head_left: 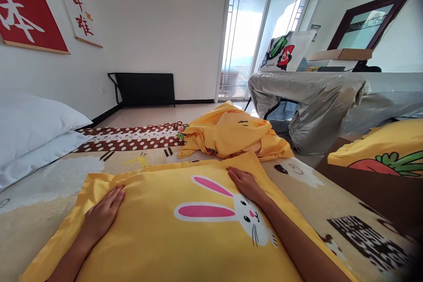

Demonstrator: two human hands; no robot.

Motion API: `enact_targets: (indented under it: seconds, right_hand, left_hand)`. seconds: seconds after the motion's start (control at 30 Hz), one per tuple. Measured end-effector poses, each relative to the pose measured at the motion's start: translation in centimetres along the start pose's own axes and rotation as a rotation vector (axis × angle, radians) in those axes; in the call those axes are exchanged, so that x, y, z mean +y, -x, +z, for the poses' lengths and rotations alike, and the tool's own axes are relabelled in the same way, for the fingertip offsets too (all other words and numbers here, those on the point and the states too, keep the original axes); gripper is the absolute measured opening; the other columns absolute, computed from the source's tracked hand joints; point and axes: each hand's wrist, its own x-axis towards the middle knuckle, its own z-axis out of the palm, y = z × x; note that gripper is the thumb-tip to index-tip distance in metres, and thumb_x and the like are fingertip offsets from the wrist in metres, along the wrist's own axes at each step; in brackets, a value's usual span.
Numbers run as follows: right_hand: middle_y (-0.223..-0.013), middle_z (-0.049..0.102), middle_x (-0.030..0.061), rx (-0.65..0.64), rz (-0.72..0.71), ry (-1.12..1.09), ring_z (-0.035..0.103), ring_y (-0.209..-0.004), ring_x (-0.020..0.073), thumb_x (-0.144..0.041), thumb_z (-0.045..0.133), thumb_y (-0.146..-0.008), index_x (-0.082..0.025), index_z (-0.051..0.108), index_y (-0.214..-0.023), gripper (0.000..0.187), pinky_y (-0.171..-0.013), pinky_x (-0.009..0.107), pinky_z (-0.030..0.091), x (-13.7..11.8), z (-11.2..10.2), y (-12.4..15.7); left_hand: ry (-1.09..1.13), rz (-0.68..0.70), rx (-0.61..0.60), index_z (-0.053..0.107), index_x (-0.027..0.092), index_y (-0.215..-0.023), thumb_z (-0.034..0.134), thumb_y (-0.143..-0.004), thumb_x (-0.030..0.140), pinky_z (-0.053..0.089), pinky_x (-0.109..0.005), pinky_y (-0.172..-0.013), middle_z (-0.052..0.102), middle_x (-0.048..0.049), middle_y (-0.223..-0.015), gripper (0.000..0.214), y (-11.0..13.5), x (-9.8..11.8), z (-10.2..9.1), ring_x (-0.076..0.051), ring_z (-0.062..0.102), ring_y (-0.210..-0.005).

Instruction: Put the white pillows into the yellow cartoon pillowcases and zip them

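A yellow pillow (172,238) with a white, pink-eared rabbit print lies flat on the bed in front of me. My left hand (102,213) rests palm down on its left part, fingers stretched out. My right hand (246,185) lies flat near the pillow's far right corner, fingers extended, holding nothing. Just beyond the pillow sits a crumpled heap of yellow fabric (231,134).
Two white pillows (29,134) are stacked at the left. A brown polka-dot cloth (132,136) lies behind. Another yellow pillow with a carrot print (383,150) sits at the right. A table under a silver cover (317,97) stands beyond the bed, by glass doors.
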Motion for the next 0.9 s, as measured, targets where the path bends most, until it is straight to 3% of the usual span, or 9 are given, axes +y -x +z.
enact_targets:
  seconds: [0.33, 0.9]
  right_hand:
    - [-0.135, 0.056, 0.005, 0.011, -0.001, -0.003, 0.047, -0.13, 0.0226, -0.05, 0.023, -0.095, -0.021, 0.063, -0.12, 0.055, -0.111, 0.04, 0.03, 0.31, 0.2, -0.15]
    - [-0.136, 0.056, 0.0038, 0.009, -0.003, -0.017, 0.046, -0.13, 0.0231, -0.051, 0.024, -0.094, -0.023, 0.062, -0.12, 0.054, -0.111, 0.039, 0.029, 0.62, 0.32, -0.26]
  left_hand:
    - [0.006, -0.009, 0.012, 0.05, 0.019, -0.137, 0.021, -0.091, 0.05, 0.029, -0.044, -0.115, 0.042, -0.0026, -0.147, 0.063, -0.23, -0.35, 0.14, -0.026, 0.037, -0.138]
    - [0.019, -0.054, -0.08, 0.041, 0.015, -0.142, 0.014, -0.084, 0.055, 0.018, -0.041, -0.118, 0.034, -0.0018, -0.152, 0.075, 0.02, 0.25, -0.18, -0.021, 0.025, -0.143]
